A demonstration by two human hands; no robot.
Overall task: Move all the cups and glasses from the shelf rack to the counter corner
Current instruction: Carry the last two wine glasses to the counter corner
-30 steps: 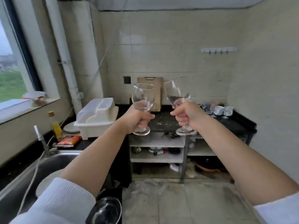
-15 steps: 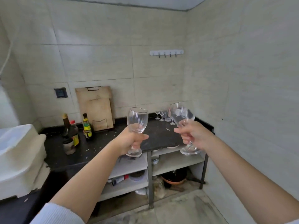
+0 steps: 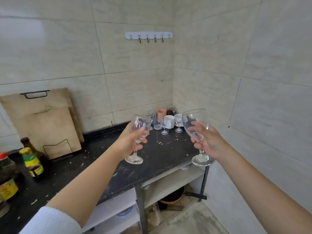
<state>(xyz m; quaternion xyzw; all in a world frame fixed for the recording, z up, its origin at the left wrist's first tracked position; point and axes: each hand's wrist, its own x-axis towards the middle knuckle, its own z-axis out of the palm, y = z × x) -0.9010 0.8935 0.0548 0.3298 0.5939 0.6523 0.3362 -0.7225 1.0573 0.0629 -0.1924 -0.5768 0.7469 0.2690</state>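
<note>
Wine glasses: left glass (image 3: 139, 132), right glass (image 3: 196, 129) | both hands gripping stems | corner cups (image 3: 168, 121) partly hidden behind them

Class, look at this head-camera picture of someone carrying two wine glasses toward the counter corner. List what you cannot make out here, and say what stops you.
- Shelf rack: outside the head view, so what remains on it is unknown.
- Cluster of cups and glasses in the corner: small and overlapping; no exact count.
- Stem of the left wine glass: wrapped by the left hand.
- Lower shelves: mostly covered by the counter.
- Bottles: cut by the left edge.
</note>
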